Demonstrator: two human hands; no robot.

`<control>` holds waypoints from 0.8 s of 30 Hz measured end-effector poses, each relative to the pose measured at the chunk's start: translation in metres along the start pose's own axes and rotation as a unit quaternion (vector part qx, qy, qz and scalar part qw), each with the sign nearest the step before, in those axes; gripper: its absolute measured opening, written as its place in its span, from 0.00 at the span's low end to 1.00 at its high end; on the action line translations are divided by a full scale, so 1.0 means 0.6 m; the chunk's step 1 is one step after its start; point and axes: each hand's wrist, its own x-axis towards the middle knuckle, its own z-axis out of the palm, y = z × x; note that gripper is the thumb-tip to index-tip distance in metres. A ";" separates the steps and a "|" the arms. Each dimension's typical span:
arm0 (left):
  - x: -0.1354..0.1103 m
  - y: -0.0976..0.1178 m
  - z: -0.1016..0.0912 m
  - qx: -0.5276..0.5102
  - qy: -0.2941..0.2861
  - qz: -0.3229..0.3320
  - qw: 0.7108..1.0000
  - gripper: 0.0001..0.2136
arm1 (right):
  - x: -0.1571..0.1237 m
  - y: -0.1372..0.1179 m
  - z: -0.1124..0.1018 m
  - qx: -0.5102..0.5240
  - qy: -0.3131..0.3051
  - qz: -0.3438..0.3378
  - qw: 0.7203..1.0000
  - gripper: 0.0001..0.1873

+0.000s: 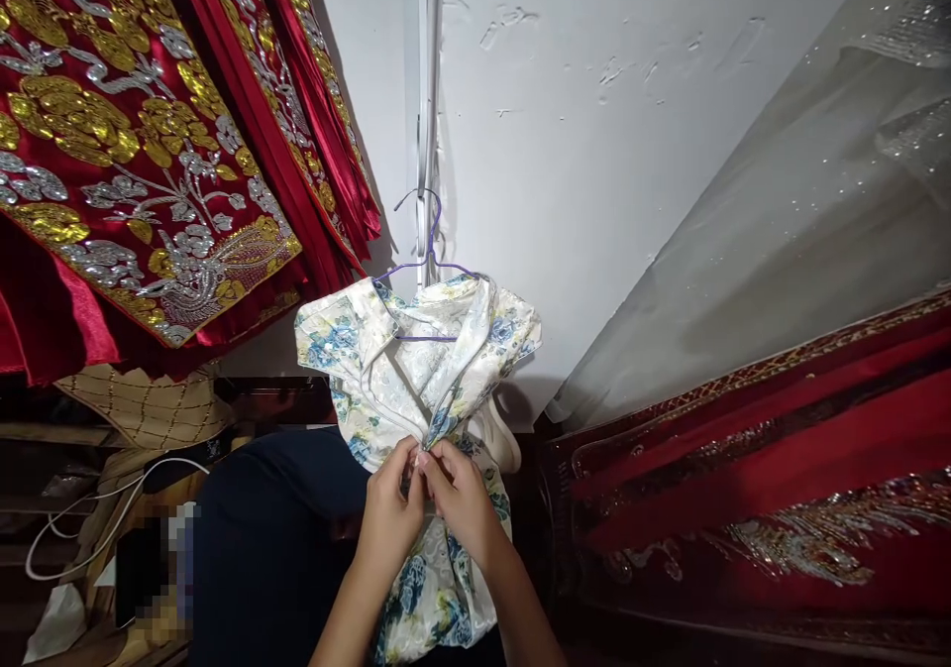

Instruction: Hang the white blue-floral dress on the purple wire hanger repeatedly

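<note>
A cream dress (431,588) with blue and green flowers hangs on a purple wire hanger (434,337). Its neckline lies open in a deep V that narrows down to my fingers. At the bottom of that opening, my left hand (395,494) pinches the left front edge. My right hand (455,494) pinches the other edge right beside it, and the fingertips of both hands meet. Any small fastener between the fingertips is hidden. Below my wrists the skirt drapes down toward my lap.
Red garments with gold and silver sequins (185,171) hang at the upper left. On the right are a sheer glittery fabric (735,221) and a red embroidered garment (832,489). A white cable (96,499) loops over the cluttered wooden surface at left. Behind stands a white wall (565,171).
</note>
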 end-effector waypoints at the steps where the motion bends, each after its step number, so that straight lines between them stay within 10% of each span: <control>1: 0.000 0.001 -0.003 0.000 -0.003 -0.004 1.000 0.13 | 0.000 -0.001 0.000 0.006 -0.002 0.002 1.000 0.17; 16: -0.017 0.004 0.015 -0.025 -0.032 -0.004 0.999 0.11 | 0.011 -0.027 -0.031 0.105 -0.102 0.081 0.986 0.18; 24: 0.004 0.042 0.031 0.104 -0.156 0.072 0.980 0.09 | 0.170 -0.242 -0.126 0.268 0.008 -0.039 0.962 0.17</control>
